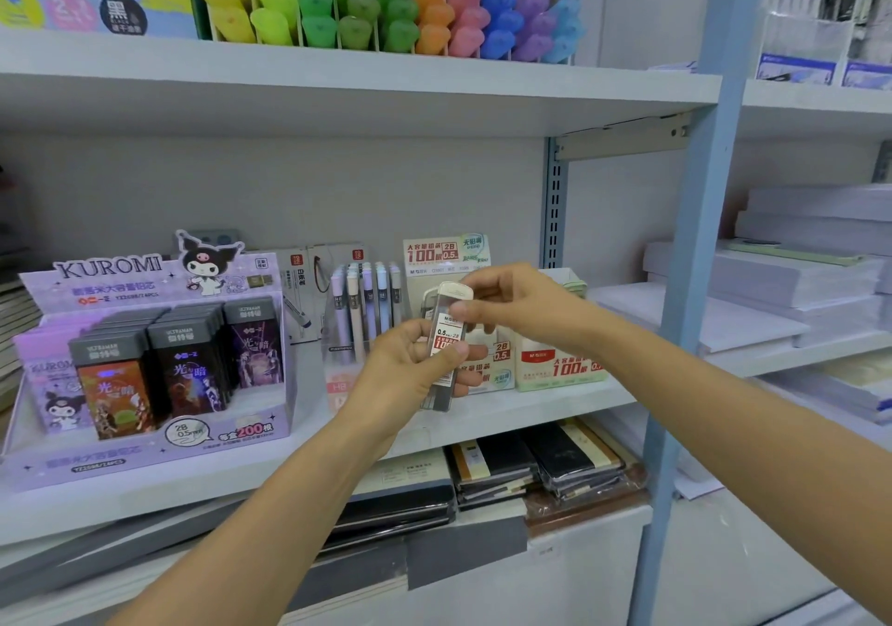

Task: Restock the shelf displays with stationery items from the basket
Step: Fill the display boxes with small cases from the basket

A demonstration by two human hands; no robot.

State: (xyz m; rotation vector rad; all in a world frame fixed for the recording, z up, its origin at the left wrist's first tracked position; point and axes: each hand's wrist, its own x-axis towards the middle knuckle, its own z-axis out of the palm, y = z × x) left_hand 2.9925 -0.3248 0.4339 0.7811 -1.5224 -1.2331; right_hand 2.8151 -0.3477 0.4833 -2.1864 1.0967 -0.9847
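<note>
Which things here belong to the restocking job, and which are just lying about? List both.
Job: lead case, held by left hand and right hand; lead display box behind it.
Lying about: Kuromi box, highlighters, pencils, paper stacks, notebooks.

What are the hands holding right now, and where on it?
A clear pencil lead case: left hand grips its lower half, right hand pinches it near the top cap.
</note>
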